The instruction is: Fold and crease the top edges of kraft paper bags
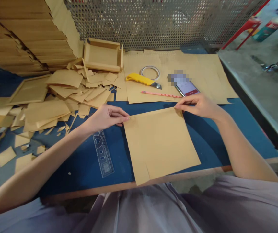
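Kraft-card sheet (162, 142), one: before the wearer, reaching the near edge of a blue tabletop (80, 165). Left hand (113, 116), fingertips pinched shut on its far left corner; right hand (196, 105), likewise at far right; wide-set grips presumably keep it flat. Utility knife (140, 78), pencil (160, 94): beyond, apparently parked clear. Room: concrete floor (262, 89), perforated screen (139, 26); items behind it too indistinct to name.

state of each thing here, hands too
square tan card sheet: held, spread out
left hand: pinching sheet corner
right hand: pinching sheet corner
yellow-handled cutter: lying, blade position unclear
clear plastic ruler: lying flat
pink spotted pencil: lying
dark-edged phone: screen lit
white tape roll: lying flat
shallow tan tray: open
tan card scraps: heaped, scattered
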A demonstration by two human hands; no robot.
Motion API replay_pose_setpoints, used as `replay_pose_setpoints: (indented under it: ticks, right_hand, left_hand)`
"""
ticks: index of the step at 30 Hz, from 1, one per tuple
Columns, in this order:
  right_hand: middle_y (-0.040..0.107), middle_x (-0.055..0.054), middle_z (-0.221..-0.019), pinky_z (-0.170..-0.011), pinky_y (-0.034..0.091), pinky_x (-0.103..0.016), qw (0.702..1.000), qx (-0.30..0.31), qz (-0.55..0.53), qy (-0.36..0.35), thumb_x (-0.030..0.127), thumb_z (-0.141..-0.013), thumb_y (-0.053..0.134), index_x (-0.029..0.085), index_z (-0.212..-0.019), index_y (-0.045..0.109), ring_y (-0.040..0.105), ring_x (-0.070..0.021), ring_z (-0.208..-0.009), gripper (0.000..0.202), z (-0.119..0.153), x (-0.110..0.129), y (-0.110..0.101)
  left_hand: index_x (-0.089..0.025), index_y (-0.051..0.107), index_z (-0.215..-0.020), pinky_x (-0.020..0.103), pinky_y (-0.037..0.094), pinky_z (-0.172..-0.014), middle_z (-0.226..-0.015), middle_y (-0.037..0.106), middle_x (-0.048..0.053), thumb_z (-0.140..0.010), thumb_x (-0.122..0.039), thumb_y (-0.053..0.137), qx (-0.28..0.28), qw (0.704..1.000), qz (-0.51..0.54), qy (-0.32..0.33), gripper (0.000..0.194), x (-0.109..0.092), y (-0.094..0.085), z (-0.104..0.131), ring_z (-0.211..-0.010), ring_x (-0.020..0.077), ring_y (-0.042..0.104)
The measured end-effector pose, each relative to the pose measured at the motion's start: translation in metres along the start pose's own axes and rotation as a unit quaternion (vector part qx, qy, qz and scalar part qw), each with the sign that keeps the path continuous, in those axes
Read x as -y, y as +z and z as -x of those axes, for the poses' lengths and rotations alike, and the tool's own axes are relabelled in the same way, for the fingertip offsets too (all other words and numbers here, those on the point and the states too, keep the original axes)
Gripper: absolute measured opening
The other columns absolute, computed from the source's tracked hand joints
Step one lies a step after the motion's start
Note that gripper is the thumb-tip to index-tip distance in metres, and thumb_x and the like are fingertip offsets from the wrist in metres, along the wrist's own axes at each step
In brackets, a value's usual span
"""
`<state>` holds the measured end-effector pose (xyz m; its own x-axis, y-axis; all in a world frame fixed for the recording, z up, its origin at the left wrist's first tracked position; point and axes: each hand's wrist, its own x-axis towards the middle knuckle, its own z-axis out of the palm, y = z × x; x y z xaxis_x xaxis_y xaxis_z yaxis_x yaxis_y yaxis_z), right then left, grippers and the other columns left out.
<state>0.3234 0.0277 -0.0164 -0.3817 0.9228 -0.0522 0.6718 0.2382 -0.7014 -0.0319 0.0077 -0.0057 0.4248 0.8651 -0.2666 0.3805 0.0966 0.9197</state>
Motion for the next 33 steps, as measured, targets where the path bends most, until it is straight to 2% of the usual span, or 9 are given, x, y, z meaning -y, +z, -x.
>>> replay_pose_setpoints:
  ticks: [5, 9, 10, 12, 14, 17, 22, 26, 33]
  right_hand:
    - [0.075, -0.006, -0.087, -0.075, 0.052, -0.037, 0.999, -0.024, -0.019, -0.018, 0.047, -0.082, 0.066, 0.022, -0.084, 0.074, 0.067, -0.0237, -0.083, 0.026, 0.000, 0.011, 0.002]
    - [0.075, -0.007, -0.098, -0.088, 0.052, -0.039, 0.995, -0.077, -0.040, -0.048, 0.043, -0.084, 0.066, 0.024, -0.091, 0.074, 0.068, -0.0257, -0.095, 0.022, 0.003, 0.040, 0.013]
    - [0.075, -0.007, -0.100, -0.089, 0.052, -0.039, 0.994, -0.075, -0.045, -0.060, 0.042, -0.085, 0.064, 0.024, -0.091, 0.074, 0.068, -0.0256, -0.096, 0.021, 0.003, 0.049, 0.019]
    - [0.075, -0.007, -0.100, -0.089, 0.051, -0.039, 0.994, -0.043, -0.020, -0.097, 0.039, -0.087, 0.062, 0.024, -0.094, 0.074, 0.068, -0.0247, -0.095, 0.020, 0.002, 0.068, 0.032]
    - [0.075, -0.007, -0.101, -0.087, 0.050, -0.037, 0.989, 0.024, 0.015, -0.145, 0.035, -0.090, 0.059, 0.022, -0.096, 0.073, 0.067, -0.0232, -0.093, 0.020, -0.002, 0.084, 0.047]
    - [0.074, -0.008, -0.101, -0.079, 0.049, -0.033, 0.982, 0.093, 0.030, -0.159, 0.027, -0.091, 0.054, 0.019, -0.098, 0.074, 0.067, -0.0210, -0.088, 0.022, -0.014, 0.097, 0.064]
    - [0.074, -0.005, -0.082, -0.067, 0.045, -0.029, 0.987, 0.111, -0.032, -0.113, 0.026, -0.085, 0.057, 0.018, -0.085, 0.075, 0.065, -0.0172, -0.073, 0.019, -0.033, 0.098, 0.075]
    - [0.073, -0.004, -0.079, -0.066, 0.044, -0.027, 0.984, 0.126, -0.086, -0.097, 0.028, -0.083, 0.060, 0.017, -0.083, 0.074, 0.064, -0.0162, -0.071, 0.018, -0.036, 0.095, 0.077]
    - [0.072, -0.004, -0.079, -0.068, 0.047, -0.028, 0.983, 0.092, -0.108, -0.117, 0.025, -0.081, 0.060, 0.017, -0.079, 0.072, 0.061, -0.0151, -0.069, 0.015, -0.033, 0.094, 0.082]
  left_hand:
    - [-0.017, 0.076, -0.083, 0.023, 0.062, -0.071, -0.075, 0.076, 0.004, -0.072, -0.035, 0.077, 0.000, 1.000, -0.019, 0.006, 0.022, -0.001, 0.005, 0.003, -0.072, 0.0168, 0.072]
    - [-0.016, 0.076, -0.083, 0.025, 0.062, -0.071, -0.074, 0.076, 0.004, -0.073, -0.036, 0.077, 0.005, 0.999, -0.034, 0.008, 0.022, -0.004, 0.010, 0.005, -0.074, 0.0187, 0.073]
    - [-0.016, 0.076, -0.083, 0.025, 0.062, -0.071, -0.074, 0.076, 0.004, -0.073, -0.036, 0.077, 0.006, 0.999, -0.036, 0.009, 0.022, -0.005, 0.011, 0.006, -0.074, 0.0189, 0.073]
    - [-0.016, 0.076, -0.083, 0.024, 0.062, -0.070, -0.074, 0.076, 0.004, -0.073, -0.035, 0.076, 0.005, 0.999, -0.041, 0.014, 0.021, -0.005, 0.012, 0.007, -0.073, 0.0189, 0.073]
    - [-0.016, 0.076, -0.083, 0.024, 0.061, -0.068, -0.074, 0.076, 0.004, -0.074, -0.035, 0.076, 0.004, 0.999, -0.043, 0.020, 0.021, -0.005, 0.014, 0.007, -0.072, 0.0190, 0.073]
    - [-0.016, 0.075, -0.083, 0.023, 0.060, -0.066, -0.074, 0.076, 0.004, -0.074, -0.034, 0.075, -0.001, 0.999, -0.047, 0.025, 0.020, -0.004, 0.016, 0.008, -0.072, 0.0191, 0.073]
    - [-0.016, 0.075, -0.084, 0.024, 0.060, -0.067, -0.076, 0.076, 0.005, -0.076, -0.035, 0.074, -0.011, 0.998, -0.053, 0.037, 0.021, -0.002, 0.016, 0.008, -0.075, 0.0202, 0.074]
    - [-0.015, 0.075, -0.085, 0.024, 0.061, -0.067, -0.076, 0.076, 0.005, -0.076, -0.037, 0.074, -0.009, 0.998, -0.052, 0.041, 0.023, 0.000, 0.015, 0.007, -0.076, 0.0206, 0.074]
    - [-0.014, 0.074, -0.082, 0.023, 0.060, -0.067, -0.075, 0.075, 0.005, -0.074, -0.035, 0.075, -0.006, 0.999, -0.017, 0.027, 0.022, 0.000, 0.017, 0.005, -0.072, 0.0180, 0.072]
